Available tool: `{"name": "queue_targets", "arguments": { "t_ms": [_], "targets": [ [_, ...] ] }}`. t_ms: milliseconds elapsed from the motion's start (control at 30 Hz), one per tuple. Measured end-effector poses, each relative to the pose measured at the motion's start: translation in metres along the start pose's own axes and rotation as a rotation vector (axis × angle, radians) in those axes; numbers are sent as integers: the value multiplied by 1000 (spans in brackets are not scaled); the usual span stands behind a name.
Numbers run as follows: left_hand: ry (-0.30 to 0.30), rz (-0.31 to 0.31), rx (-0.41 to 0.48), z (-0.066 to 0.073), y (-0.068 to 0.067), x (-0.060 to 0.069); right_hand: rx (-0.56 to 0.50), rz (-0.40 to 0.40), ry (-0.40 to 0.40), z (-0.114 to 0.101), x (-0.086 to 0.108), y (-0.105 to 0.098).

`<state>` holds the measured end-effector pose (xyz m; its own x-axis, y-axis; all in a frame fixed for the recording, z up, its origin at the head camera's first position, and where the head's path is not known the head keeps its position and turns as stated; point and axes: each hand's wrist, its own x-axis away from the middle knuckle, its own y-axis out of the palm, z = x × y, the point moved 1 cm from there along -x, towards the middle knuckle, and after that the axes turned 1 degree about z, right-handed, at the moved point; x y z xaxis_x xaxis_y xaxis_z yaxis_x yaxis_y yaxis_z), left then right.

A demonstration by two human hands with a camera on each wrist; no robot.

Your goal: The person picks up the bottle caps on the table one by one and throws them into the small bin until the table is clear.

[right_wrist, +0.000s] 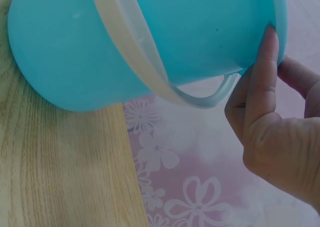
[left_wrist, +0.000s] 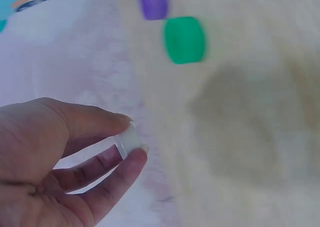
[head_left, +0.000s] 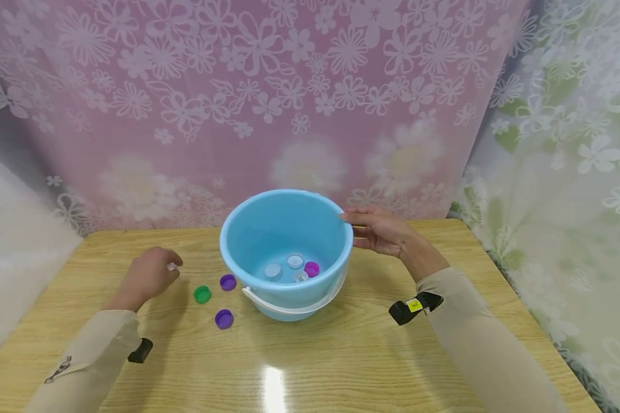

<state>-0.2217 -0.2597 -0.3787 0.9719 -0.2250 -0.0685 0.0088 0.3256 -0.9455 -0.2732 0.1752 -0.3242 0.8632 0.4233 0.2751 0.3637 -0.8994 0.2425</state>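
Between thumb and fingers, my left hand (head_left: 150, 274) pinches a small white bottle cap (left_wrist: 129, 139) above the left part of the table. A light blue bucket (head_left: 286, 295) stands upright at the centre. My right hand (head_left: 382, 230) grips its rim on the right side, seen closely in the right wrist view. On the bucket's floor lie white caps (head_left: 273, 272), a clear cap (head_left: 301, 276) and a magenta cap (head_left: 312, 269). Left of the bucket, a green cap (head_left: 202, 295) and two purple caps, one nearer (head_left: 224, 319) and one farther (head_left: 228, 282), lie on the wood.
The wooden table (head_left: 341, 367) runs back to a pink flowered curtain (head_left: 289, 103). A pale flowered curtain (head_left: 568, 172) hangs along the right side. The bucket's white handle (head_left: 294, 310) hangs down at its front.
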Motion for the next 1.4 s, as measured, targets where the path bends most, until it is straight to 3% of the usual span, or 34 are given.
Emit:
{"name": "queue_targets", "arguments": {
  "t_ms": [167,400,533,733,867,1000,1133,1400],
  "targets": [
    [58,85,20,16,-25,-3,-4,8,3,-1,-1,0],
    [90,193,29,52,-64,-7,-8,3,0,-1,1,-1],
    [122,245,18,69,-76,-8,-9,-3,4,0,1,-1],
    [152,245,31,100,-87,-10,-10,-4,0,0,1,-2],
    [205,217,83,119,-89,-13,-16,0,0,0,1,-2],
    [254,152,115,132,-85,-18,-17,2,1,1,1,-1],
    [303,109,95,139,-77,-25,-16,5,0,1,1,-1],
    [387,84,78,147,-60,-36,-13,5,0,1,1,0]
  ]
}}
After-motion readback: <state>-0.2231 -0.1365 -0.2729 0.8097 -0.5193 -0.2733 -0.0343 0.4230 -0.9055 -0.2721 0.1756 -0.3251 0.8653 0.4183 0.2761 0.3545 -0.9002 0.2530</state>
